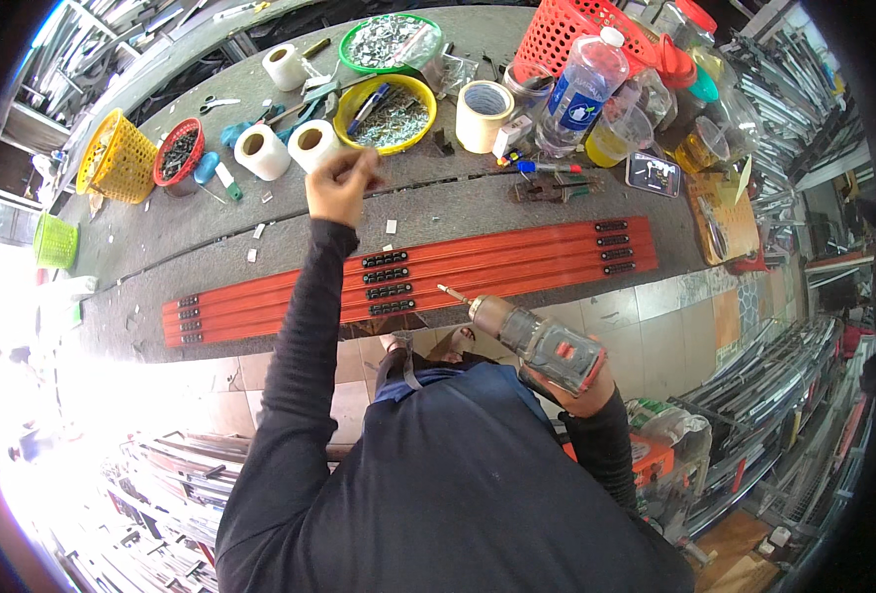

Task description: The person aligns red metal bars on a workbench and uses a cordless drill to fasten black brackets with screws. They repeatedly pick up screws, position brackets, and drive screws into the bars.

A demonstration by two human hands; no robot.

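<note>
My right hand [581, 393] is wrapped round the grip of a cordless drill [537, 341], its bit pointing left over the near edge of the bench. Just in front of a yellow basket [426, 144] of small screws, my left hand [344, 186] is raised with its fingers curled together. Motion smears the fingertips, so anything small in them cannot be made out. Below both hands lie red metal bars [497, 265] side by side. Black fittings sit across them in rows at the left end, the middle [389, 290] and the right end [613, 240].
Rolls of white film [262, 153], a green basket [364, 67] of small metal parts and a marker-topped screw basket line the far side. A plastic bottle [581, 94], a phone [653, 174] and pliers [557, 190] stand or lie at right. Metal profiles [754, 395] are stacked beyond the bench.
</note>
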